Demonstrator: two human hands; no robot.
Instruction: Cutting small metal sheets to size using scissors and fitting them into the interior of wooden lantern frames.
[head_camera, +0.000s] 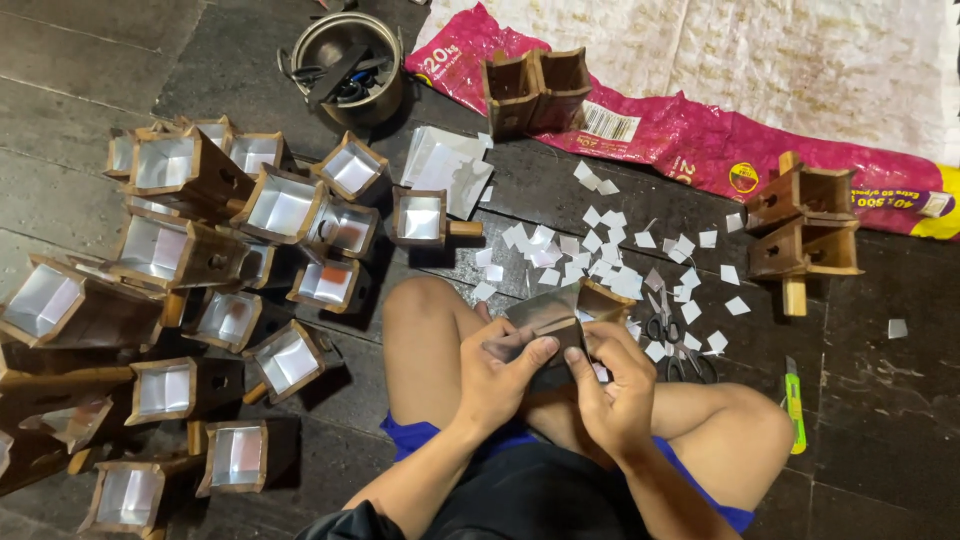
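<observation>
**Foil lining pressed into a wooden box**

While the person sits cross-legged on the dark plank floor (880, 420), both hands work on one small wooden box (590, 305) held over the lap, just above the knees. A sheet of silvery foil (540, 312) lies across the box's open mouth, and the step in hand looks to be fitting that foil inside as a lining. The left hand (500, 375) grips the near edge of the foil and box, its fingers (535, 352) curled shut with the thumb pressing down on the sheet. The right hand (620, 385) clamps the box from the other side, fingers (590, 375) closed around its wall; how far the tips reach underneath I cannot tell.

By my judgement the next move calls for pressing the foil flat into the corners without tearing it, with the box kept steady by the other hand.

To the left lies a heap of lined boxes (200, 250), each showing a bright foil interior. Unlined boxes (805, 225) stand to the right, and two more (535, 90) sit on a pink sack (700, 150). White paper squares (600, 250) are scattered in front of the knees, with scissors (665, 340) just beside the right hand, a green cutter (792, 400) further right, and a metal pot (348, 65) of tools at the far side
</observation>
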